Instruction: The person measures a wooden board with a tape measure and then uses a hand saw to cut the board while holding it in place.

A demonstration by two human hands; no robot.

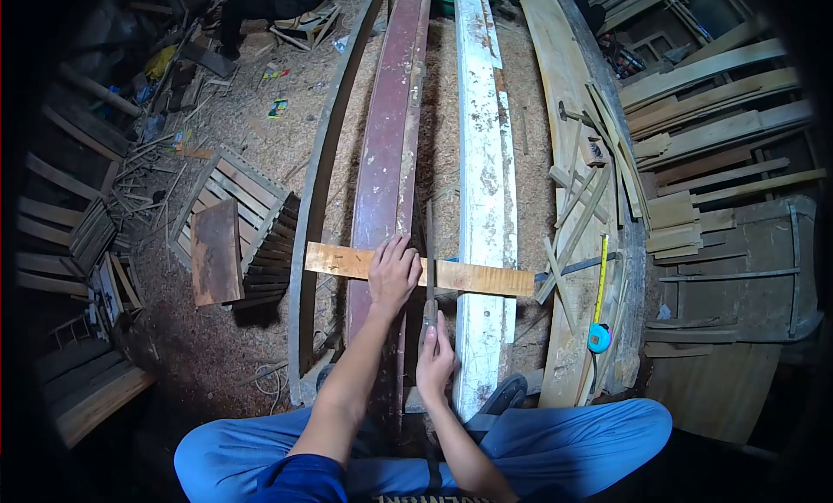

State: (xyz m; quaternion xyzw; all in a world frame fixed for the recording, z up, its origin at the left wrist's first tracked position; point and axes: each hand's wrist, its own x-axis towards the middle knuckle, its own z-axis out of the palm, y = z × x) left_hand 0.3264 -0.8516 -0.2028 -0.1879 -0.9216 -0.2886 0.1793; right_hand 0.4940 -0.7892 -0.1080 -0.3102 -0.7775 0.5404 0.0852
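Right, the short pale wooden board (416, 270) lies crosswise over the long dark red plank (386, 156) and the long white-painted plank (484, 182), bridging the gap between them, one end jutting out past the red plank toward the curved grey beam (319, 182). It looks thin, light and stiff, dry-grained rather than slippery, so a flat press from above near the middle seems the sensible hold, with the overhanging ends likely to tip if loaded. That is where the left hand (392, 276) sits, fingers spread wide and flat on the board, pinning it down. Just beside it the right hand (436, 357) has its fingers wrapped tight around the handle of a narrow hand saw (429, 260), blade running up across the board. Off to the right, a blue tape measure (599, 336) with its yellow tape pulled out rests on a pale wide plank (564, 95). Sawdust floor (217, 347), slatted wooden crate (239, 212) at left.
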